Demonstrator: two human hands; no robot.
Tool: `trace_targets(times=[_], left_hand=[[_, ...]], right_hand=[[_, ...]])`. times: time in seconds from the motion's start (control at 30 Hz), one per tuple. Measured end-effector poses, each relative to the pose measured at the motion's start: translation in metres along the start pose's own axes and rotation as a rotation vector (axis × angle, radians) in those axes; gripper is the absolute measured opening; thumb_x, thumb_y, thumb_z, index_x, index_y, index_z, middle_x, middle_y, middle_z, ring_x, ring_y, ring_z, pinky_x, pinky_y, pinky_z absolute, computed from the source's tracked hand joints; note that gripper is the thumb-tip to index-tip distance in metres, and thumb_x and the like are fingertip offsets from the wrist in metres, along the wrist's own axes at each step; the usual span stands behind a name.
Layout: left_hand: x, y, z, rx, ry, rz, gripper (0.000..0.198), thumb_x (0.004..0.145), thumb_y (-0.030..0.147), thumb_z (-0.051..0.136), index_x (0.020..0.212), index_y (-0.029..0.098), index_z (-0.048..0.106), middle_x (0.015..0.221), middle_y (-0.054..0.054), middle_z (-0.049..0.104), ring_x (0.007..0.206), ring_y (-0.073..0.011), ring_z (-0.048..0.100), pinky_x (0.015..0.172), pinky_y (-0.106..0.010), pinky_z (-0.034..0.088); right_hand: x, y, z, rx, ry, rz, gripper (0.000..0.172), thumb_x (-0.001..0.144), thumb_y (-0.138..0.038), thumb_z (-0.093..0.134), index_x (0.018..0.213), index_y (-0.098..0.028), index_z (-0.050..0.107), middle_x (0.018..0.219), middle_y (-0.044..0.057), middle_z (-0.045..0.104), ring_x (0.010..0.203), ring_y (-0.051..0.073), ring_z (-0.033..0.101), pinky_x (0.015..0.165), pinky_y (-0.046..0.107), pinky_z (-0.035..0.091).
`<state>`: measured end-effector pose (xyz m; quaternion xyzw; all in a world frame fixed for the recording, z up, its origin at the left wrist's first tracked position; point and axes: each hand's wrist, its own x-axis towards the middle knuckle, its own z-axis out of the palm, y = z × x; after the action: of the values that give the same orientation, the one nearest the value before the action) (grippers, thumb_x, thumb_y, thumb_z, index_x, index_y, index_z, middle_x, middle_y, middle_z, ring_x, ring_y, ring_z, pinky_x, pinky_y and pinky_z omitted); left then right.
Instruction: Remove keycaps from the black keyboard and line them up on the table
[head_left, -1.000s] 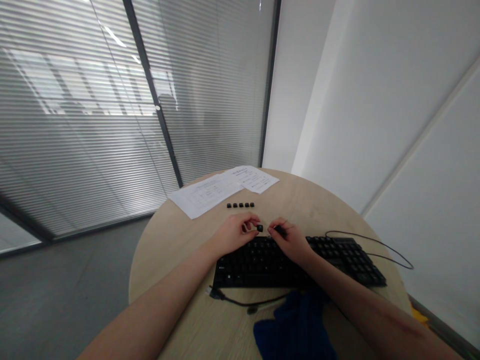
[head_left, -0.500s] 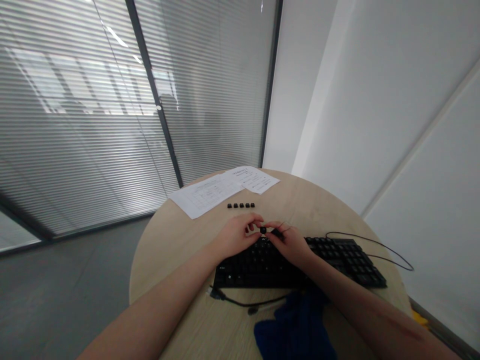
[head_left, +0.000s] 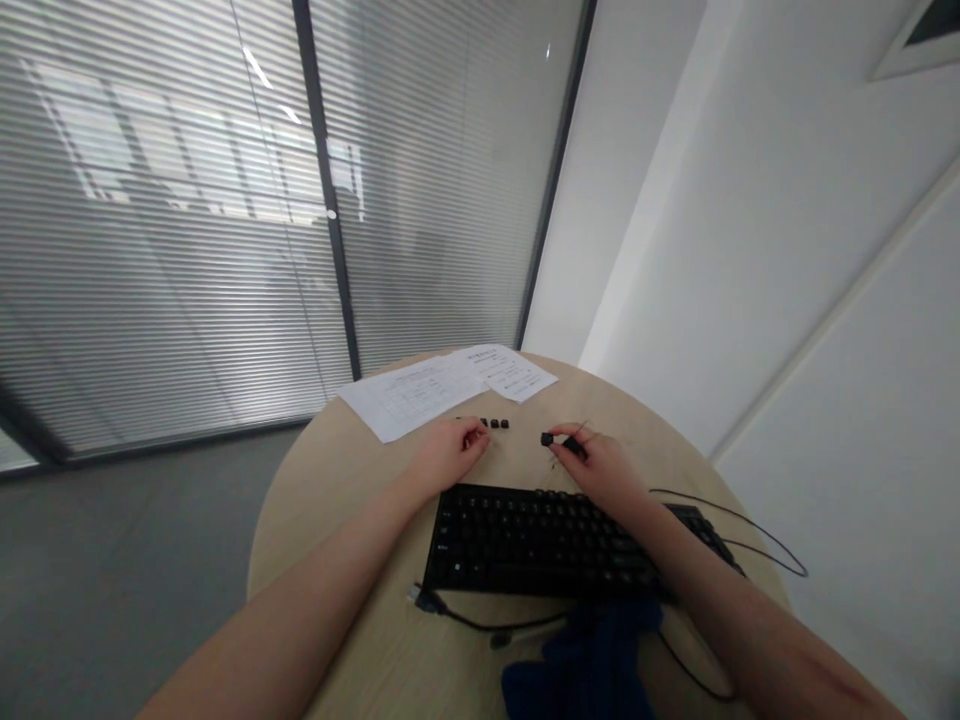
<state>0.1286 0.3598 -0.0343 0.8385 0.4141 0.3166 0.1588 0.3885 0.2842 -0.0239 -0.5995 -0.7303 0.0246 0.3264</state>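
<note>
Between the thumb and forefinger of my right hand (head_left: 609,475) is a small black keycap (head_left: 547,439), raised above the table beyond the keyboard. A second dark piece (head_left: 573,446) with what look like thin wires is tucked in the same hand. My left hand (head_left: 444,458) is closed with its fingers curled, just left of and in front of a row of black keycaps (head_left: 494,424); whatever it may hold is hidden. Part of that row is behind my left hand. The black keyboard (head_left: 525,545) lies below both hands, its right part crossed by my right forearm.
Printed papers (head_left: 420,393) lie at the far edge of the round wooden table (head_left: 315,500). A black cable with a plug (head_left: 429,599) runs along the keyboard's near side, beside a dark blue cloth (head_left: 592,665). Another cable loop (head_left: 780,550) reaches past the right edge.
My hands were together over the keyboard's back edge at a keycap and have parted. The left moved to the row; the right moved right and away with the keycap. The view shifted slightly.
</note>
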Motion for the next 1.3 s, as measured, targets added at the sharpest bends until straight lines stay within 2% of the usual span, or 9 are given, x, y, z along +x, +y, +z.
trace_targets(times=[0.1, 0.2, 0.4, 0.63, 0.9, 1.3], left_hand=[[0.001, -0.006, 0.005, 0.085, -0.145, 0.001, 0.019, 0.089, 0.029, 0.056, 0.077, 0.020, 0.068, 0.070, -0.001, 0.067, 0.063, -0.0159, 0.057, 0.059, -0.027, 0.036], [-0.002, -0.008, 0.014, 0.103, -0.267, 0.039, 0.016, 0.085, 0.027, 0.060, 0.072, 0.021, 0.068, 0.068, -0.001, 0.067, 0.061, -0.0160, 0.057, 0.057, -0.026, 0.035], [-0.007, -0.015, 0.021, 0.101, -0.294, 0.062, 0.019, 0.082, 0.030, 0.063, 0.067, 0.022, 0.069, 0.063, 0.000, 0.066, 0.058, -0.0157, 0.056, 0.056, -0.026, 0.035], [-0.003, -0.018, 0.020, 0.201, -0.405, 0.027, 0.024, 0.087, 0.037, 0.058, 0.077, 0.021, 0.073, 0.075, -0.003, 0.071, 0.066, -0.0166, 0.059, 0.060, -0.026, 0.035], [-0.004, -0.015, 0.018, 0.211, -0.433, 0.017, 0.025, 0.089, 0.037, 0.057, 0.081, 0.021, 0.073, 0.077, -0.003, 0.072, 0.066, -0.0158, 0.058, 0.060, -0.027, 0.033], [-0.003, -0.017, 0.018, 0.191, -0.421, 0.030, 0.023, 0.089, 0.035, 0.057, 0.080, 0.022, 0.074, 0.079, -0.003, 0.073, 0.070, -0.0173, 0.060, 0.062, -0.028, 0.035]], right_hand=[[0.034, 0.008, -0.004, -0.228, -0.141, -0.045, 0.026, 0.094, -0.038, 0.060, 0.113, -0.024, 0.072, 0.079, 0.005, 0.070, 0.072, 0.021, 0.063, 0.064, 0.027, 0.041], [0.065, 0.019, 0.009, -0.375, -0.294, -0.060, 0.023, 0.096, -0.034, 0.058, 0.111, -0.023, 0.072, 0.099, 0.009, 0.073, 0.087, 0.024, 0.066, 0.071, 0.028, 0.043], [0.102, 0.034, 0.046, -0.411, -0.395, -0.038, 0.017, 0.090, -0.027, 0.064, 0.101, -0.022, 0.075, 0.099, 0.007, 0.074, 0.089, 0.021, 0.065, 0.072, 0.026, 0.045], [0.132, 0.037, 0.064, -0.460, -0.468, 0.011, 0.022, 0.089, -0.033, 0.066, 0.106, -0.024, 0.076, 0.107, 0.006, 0.073, 0.098, 0.021, 0.065, 0.077, 0.024, 0.047], [0.152, 0.031, 0.071, -0.512, -0.582, 0.025, 0.022, 0.085, -0.034, 0.069, 0.103, -0.026, 0.078, 0.103, 0.004, 0.074, 0.096, 0.020, 0.066, 0.075, 0.023, 0.046], [0.150, 0.022, 0.071, -0.555, -0.616, 0.034, 0.026, 0.084, -0.035, 0.070, 0.106, -0.027, 0.078, 0.105, 0.005, 0.074, 0.097, 0.021, 0.068, 0.075, 0.024, 0.048]])
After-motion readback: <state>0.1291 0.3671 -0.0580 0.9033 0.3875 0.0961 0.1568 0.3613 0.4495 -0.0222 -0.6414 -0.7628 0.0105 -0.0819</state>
